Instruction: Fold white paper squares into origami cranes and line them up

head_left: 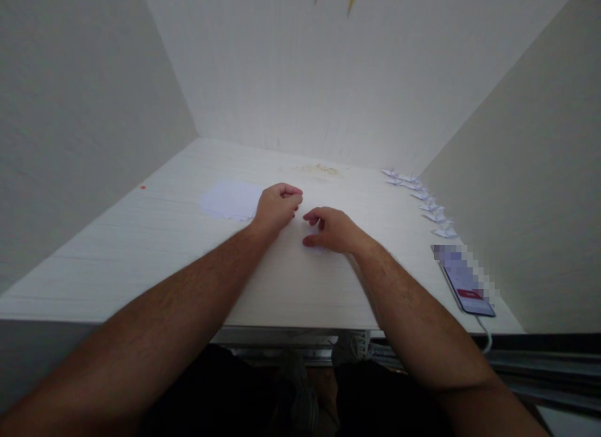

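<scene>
My left hand is over the middle of the white table, its fingers curled together in a pinch. What it holds, if anything, is too faint to make out. Just to its right is my right hand, thumb and fingertips apart with a gap between them. A pale piece of paper shows faintly under the right hand, mostly hidden by it. Beside my left wrist lies a loose stack of white paper sheets, its right edge partly covered by that hand.
Several folded white paper figures stand in a line along the right wall. In front of them lies a phone with a white cable running over the table's front edge. Crumb-like marks lie near the back wall; a small orange speck lies left.
</scene>
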`<state>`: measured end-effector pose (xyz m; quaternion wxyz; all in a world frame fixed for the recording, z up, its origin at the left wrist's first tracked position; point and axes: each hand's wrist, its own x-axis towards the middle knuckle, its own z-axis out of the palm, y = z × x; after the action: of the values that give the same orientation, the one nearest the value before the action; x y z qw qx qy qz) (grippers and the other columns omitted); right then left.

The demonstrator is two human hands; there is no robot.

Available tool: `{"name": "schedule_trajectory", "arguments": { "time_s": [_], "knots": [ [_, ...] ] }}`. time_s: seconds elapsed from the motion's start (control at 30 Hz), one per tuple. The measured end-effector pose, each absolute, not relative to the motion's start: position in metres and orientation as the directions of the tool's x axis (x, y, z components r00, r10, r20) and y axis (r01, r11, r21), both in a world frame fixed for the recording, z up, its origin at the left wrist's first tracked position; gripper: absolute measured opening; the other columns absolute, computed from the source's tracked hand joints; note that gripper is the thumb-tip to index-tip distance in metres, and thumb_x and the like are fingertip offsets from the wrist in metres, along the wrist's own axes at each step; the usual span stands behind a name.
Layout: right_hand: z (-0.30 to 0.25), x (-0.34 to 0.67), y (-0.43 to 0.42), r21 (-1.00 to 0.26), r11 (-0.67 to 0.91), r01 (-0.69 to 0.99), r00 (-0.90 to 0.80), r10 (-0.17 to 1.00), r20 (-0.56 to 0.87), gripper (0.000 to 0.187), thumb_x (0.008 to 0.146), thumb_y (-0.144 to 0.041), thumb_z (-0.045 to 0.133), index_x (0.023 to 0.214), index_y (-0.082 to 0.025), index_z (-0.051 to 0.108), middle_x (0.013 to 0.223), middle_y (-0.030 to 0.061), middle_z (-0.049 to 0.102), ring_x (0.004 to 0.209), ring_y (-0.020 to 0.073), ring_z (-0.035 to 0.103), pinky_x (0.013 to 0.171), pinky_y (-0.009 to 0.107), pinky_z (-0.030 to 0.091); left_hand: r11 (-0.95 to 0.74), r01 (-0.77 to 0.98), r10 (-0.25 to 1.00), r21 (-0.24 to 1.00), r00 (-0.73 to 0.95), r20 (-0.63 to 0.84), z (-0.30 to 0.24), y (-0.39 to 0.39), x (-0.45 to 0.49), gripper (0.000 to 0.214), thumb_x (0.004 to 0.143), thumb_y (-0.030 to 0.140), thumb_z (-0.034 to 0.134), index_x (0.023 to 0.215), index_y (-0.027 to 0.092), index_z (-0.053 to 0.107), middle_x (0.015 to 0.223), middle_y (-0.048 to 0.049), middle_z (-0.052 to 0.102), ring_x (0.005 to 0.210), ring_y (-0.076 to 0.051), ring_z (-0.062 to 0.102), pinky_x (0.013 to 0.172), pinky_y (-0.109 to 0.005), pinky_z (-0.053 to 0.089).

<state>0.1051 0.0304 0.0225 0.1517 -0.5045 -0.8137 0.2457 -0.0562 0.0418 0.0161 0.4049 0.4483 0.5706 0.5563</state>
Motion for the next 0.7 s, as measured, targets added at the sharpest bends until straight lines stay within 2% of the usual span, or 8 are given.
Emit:
{"name": "schedule_trajectory", "arguments": {
  "time_s": [0.13, 0.2, 0.37, 0.53, 0.7],
  "knots": [
    [0.0300, 0.1067, 0.0261, -0.401, 0.396, 0.826, -0.439, 0.899, -0.016, 0.044, 0.069, -0.036, 0.084, 0.108, -0.021, 0.072, 0.104, 0.0065, 0.073, 0.087, 0.0210, 0.065, 0.074, 0.033, 0.047, -0.014, 0.112, 0.961, 0.994, -0.273, 0.044, 0.0156, 0.0430, -0.0580, 0.011, 0.067, 0.013, 0.066, 0.077, 0.016, 0.068, 0.062, -0.0013, 0.062, 0.053, -0.012, 0.052, 0.050, -0.026, 0.039],
    [0.0320, 0.1068, 0.0243, -0.366, 0.372, 0.853, -0.416, 0.908, -0.045, 0.042, 0.070, -0.037, 0.083, 0.108, -0.022, 0.072, 0.100, 0.0053, 0.074, 0.086, 0.0212, 0.066, 0.072, 0.033, 0.046, -0.015, 0.135, 0.961, 0.991, -0.271, 0.052, 0.0143, 0.0441, -0.0588, 0.012, 0.067, 0.014, 0.066, 0.078, 0.016, 0.068, 0.063, -0.0010, 0.062, 0.056, -0.012, 0.053, 0.052, -0.025, 0.040],
    [0.0320, 0.1053, 0.0241, -0.384, 0.353, 0.853, -0.412, 0.907, -0.082, 0.042, 0.070, -0.032, 0.084, 0.108, -0.022, 0.071, 0.095, 0.0042, 0.074, 0.081, 0.0195, 0.065, 0.070, 0.032, 0.046, -0.026, 0.159, 0.963, 0.987, -0.261, 0.067, 0.0119, 0.0455, -0.0590, 0.012, 0.067, 0.017, 0.066, 0.079, 0.016, 0.069, 0.063, -0.0001, 0.062, 0.058, -0.012, 0.054, 0.053, -0.025, 0.041],
    [0.0311, 0.1058, 0.0254, -0.374, 0.362, 0.854, -0.415, 0.907, -0.068, 0.033, 0.069, -0.032, 0.085, 0.096, -0.021, 0.069, 0.095, 0.0052, 0.072, 0.081, 0.0197, 0.062, 0.067, 0.031, 0.042, -0.032, 0.153, 0.964, 0.988, -0.257, 0.071, 0.0120, 0.0447, -0.0587, 0.012, 0.067, 0.016, 0.066, 0.078, 0.016, 0.068, 0.063, 0.0003, 0.062, 0.058, -0.012, 0.055, 0.054, -0.025, 0.042],
    [0.0272, 0.1074, 0.0272, -0.421, 0.389, 0.819, -0.431, 0.902, -0.004, 0.036, 0.063, -0.027, 0.087, 0.085, -0.022, 0.059, 0.086, 0.0011, 0.068, 0.071, 0.0160, 0.054, 0.061, 0.029, 0.036, -0.034, 0.161, 0.965, 0.986, -0.250, 0.074, 0.0125, 0.0436, -0.0589, 0.011, 0.067, 0.017, 0.066, 0.079, 0.016, 0.068, 0.062, 0.0005, 0.063, 0.057, -0.012, 0.054, 0.053, -0.025, 0.041]
  ]
}}
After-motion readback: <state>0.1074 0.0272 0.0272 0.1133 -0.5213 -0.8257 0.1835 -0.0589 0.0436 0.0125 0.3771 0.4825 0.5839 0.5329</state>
